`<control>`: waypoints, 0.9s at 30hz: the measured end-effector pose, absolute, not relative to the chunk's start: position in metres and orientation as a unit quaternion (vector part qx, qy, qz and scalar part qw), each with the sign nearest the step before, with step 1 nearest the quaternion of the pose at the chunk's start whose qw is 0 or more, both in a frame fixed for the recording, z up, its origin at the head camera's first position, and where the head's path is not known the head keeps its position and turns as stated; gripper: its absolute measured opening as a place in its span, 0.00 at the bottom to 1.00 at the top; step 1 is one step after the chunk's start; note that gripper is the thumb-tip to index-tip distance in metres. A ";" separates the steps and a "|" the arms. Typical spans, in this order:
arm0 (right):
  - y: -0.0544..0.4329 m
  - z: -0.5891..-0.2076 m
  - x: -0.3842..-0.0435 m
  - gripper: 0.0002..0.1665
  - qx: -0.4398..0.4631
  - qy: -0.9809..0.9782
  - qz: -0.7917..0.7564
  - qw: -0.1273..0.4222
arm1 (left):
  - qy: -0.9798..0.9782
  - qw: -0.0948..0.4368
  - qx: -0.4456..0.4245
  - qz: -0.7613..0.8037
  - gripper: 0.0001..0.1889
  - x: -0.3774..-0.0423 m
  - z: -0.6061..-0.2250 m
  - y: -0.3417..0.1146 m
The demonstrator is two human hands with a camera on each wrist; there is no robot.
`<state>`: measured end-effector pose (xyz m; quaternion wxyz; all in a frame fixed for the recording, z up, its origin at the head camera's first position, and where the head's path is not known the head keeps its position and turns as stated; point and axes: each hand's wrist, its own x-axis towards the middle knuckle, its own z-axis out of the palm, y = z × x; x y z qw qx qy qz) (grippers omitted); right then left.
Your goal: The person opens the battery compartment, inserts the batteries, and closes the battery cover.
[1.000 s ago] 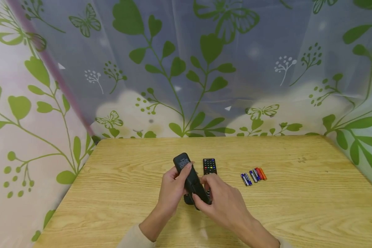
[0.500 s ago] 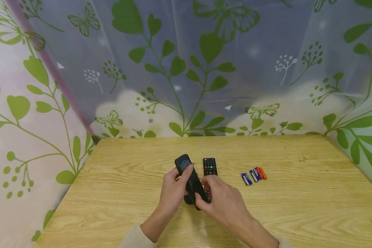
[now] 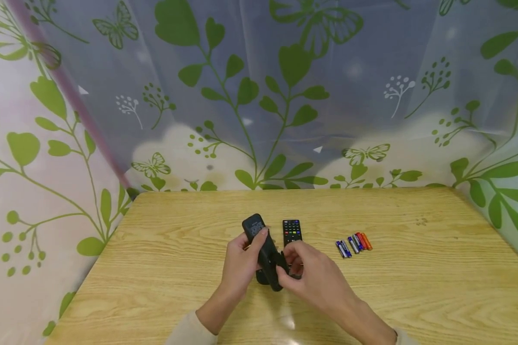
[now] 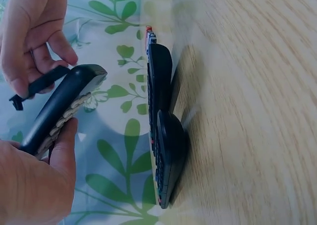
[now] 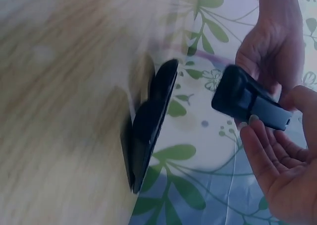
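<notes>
My left hand (image 3: 237,266) grips a black remote control (image 3: 254,226), held above the table with its labelled back up and its thumb across that back. In the left wrist view the remote's buttons (image 4: 62,118) face down. At its lower end my right hand (image 3: 317,278) pinches the black battery cover (image 4: 42,82) between thumb and fingers. The cover stands lifted at an angle from the remote's back, its small clip (image 4: 16,103) showing. The battery compartment's inside is hidden in these views.
Two more black remotes lie buttons up on the wooden table (image 3: 177,239): one behind (image 3: 292,231) my right hand, another mostly hidden under the held one (image 3: 262,278). To the right lie several blue-and-silver batteries (image 3: 343,249) and orange batteries (image 3: 363,241). A leaf-patterned curtain (image 3: 259,120) stands behind.
The battery cover has come up from the remote's back, pinched by my right hand, which has shifted slightly right. My left hand and the remote have hardly moved.
</notes>
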<state>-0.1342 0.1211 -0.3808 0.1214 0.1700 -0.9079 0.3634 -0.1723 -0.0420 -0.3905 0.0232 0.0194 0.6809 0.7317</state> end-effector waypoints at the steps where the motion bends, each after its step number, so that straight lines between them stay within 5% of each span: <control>1: 0.124 -0.380 -0.135 0.13 0.173 -0.905 0.368 0.125 | 0.680 0.025 0.018 0.733 0.24 -0.173 -0.391 -0.042; 12: 0.181 -0.377 -0.163 0.13 0.126 -0.915 0.347 0.162 | 0.685 0.042 0.012 0.727 0.25 -0.177 -0.391 -0.043; 27: 0.278 -0.390 -0.189 0.25 0.027 -0.946 0.301 0.122 | 0.686 0.054 0.001 0.726 0.25 -0.181 -0.392 -0.040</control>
